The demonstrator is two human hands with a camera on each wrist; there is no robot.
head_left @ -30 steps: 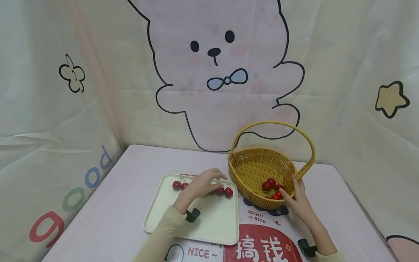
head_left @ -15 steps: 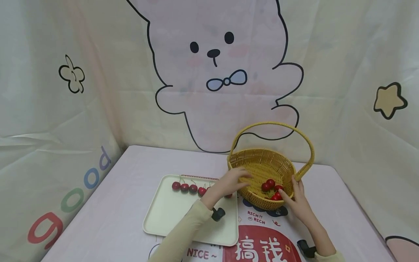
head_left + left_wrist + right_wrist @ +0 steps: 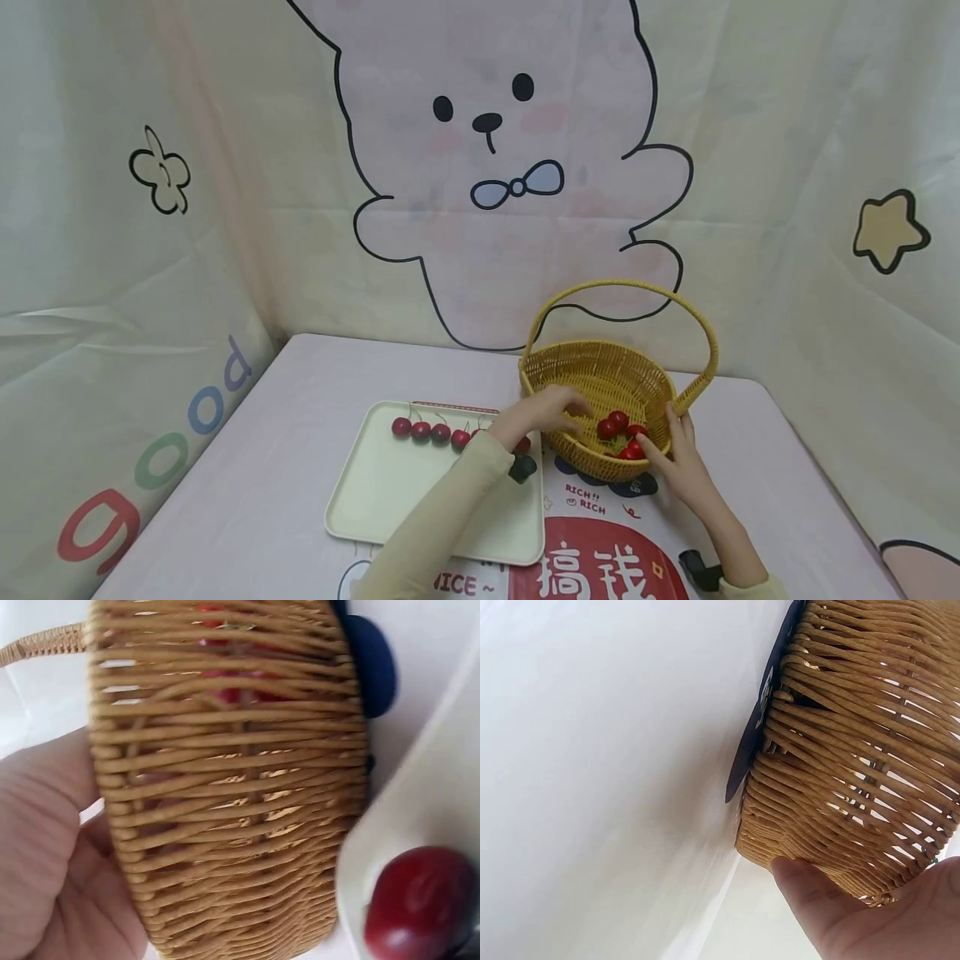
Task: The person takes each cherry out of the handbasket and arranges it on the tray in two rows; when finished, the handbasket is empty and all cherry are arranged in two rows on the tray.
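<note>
Reaching over the near left rim of the yellow wicker basket (image 3: 600, 358), my left hand (image 3: 551, 410) has bent fingers inside it. The weave hides the fingertips in the left wrist view, so whether they hold anything cannot be told. My right hand (image 3: 690, 467) grips the basket's right rim; in the right wrist view a finger (image 3: 814, 900) presses the woven wall (image 3: 855, 765). Several red cherries (image 3: 618, 419) lie in the basket's right part. Along the far edge of the cream tray (image 3: 405, 508) runs a row of dark red cherries (image 3: 441, 434), partly behind my left wrist.
The basket's tall handle (image 3: 622, 283) arches above it. Tray and basket stand side by side on a white table (image 3: 240, 500) with a printed red patch (image 3: 600, 542) in front. Behind hangs a cloth backdrop (image 3: 487, 250) with a cartoon bear.
My left hand has moved right from above the tray's cherries, across the basket's left rim and into the basket. My right hand has kept its grip on the rim.
</note>
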